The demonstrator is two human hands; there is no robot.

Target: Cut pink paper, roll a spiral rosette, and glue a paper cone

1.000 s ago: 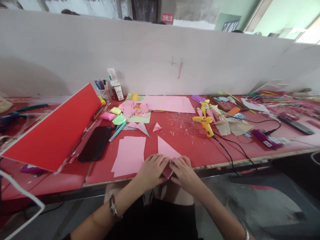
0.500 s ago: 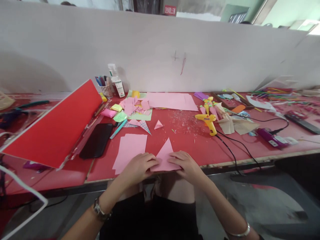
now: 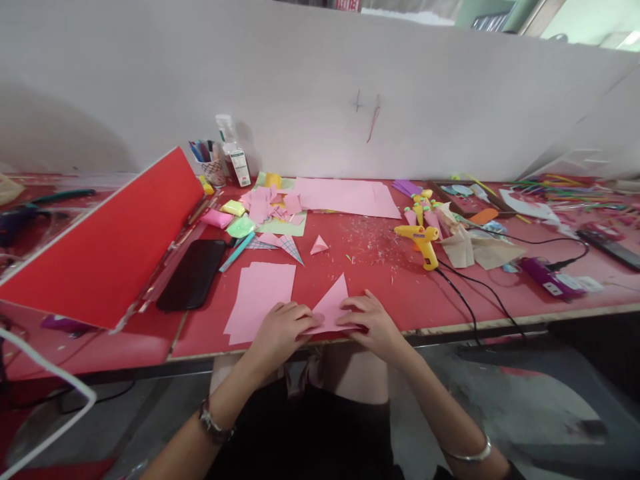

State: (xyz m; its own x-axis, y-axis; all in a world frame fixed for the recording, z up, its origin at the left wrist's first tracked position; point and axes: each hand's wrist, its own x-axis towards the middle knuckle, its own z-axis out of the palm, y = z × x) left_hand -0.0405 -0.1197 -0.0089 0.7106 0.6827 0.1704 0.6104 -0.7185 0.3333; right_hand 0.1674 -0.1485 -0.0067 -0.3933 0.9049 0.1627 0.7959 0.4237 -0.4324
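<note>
Pink paper triangle [image 3: 334,305] lies at the red table's [image 3: 450,310] near edge, pinned flat by left hand [image 3: 280,330] and right hand [image 3: 373,323], palms down, clasping nothing; the diagonal fold is in, though its lower crease seems unfinished

Red table [image 3: 400,293], pink sheets [image 3: 260,297], black phone [image 3: 193,273], yellow glue gun [image 3: 423,239]

Pink paper triangle [image 3: 333,308] lies flat at table edge.
</note>
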